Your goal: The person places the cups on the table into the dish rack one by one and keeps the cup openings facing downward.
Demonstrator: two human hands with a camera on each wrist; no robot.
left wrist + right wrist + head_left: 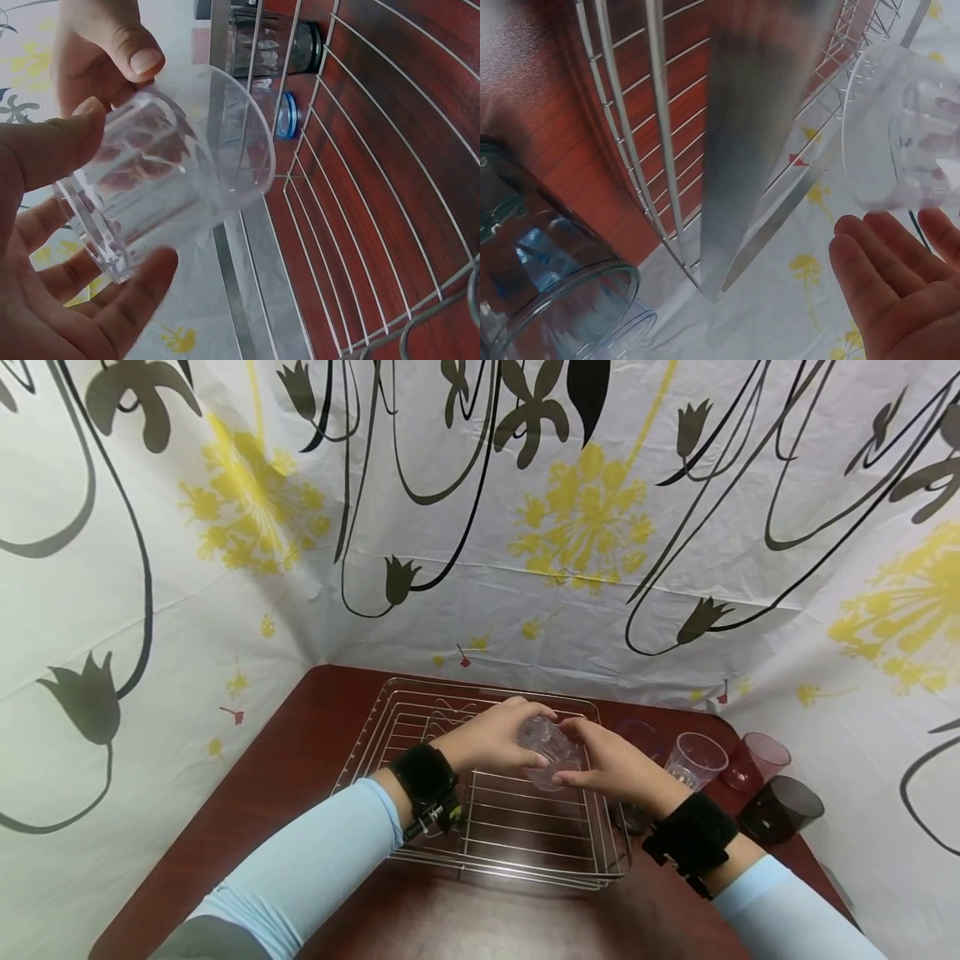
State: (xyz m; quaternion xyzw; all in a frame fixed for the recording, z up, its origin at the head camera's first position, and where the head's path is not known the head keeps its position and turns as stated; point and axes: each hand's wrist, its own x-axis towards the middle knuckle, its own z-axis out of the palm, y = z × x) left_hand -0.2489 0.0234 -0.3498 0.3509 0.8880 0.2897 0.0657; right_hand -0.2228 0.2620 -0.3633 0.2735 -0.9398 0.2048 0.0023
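- The step in hand appears to be two-handed handling of a clear cup (546, 753); it is aloft above the right half of the wire rack (517, 875), tilted, its mouth turned down towards the bars.
- The left hand (501, 737) is partly closed, thumb and fingers gripping the cup round its base end; the right hand (618, 768) is half curved, thumb and fingers set against the other side of the same cup.
- As a judgement, the next move calls for one firm hold before the other hand lets go; the smooth wall could slip, and the rim would need clearance from the wires.
- To the right of the rack, on the dark red table (300, 752), stand a clear tumbler (696, 762), a pink cup (761, 760) and, nearer, a dark cup (780, 810).
- No brand, label or lettering can be read on the cups or rack; the backdrop cloth (487, 602) shows printed flowers and stems only.
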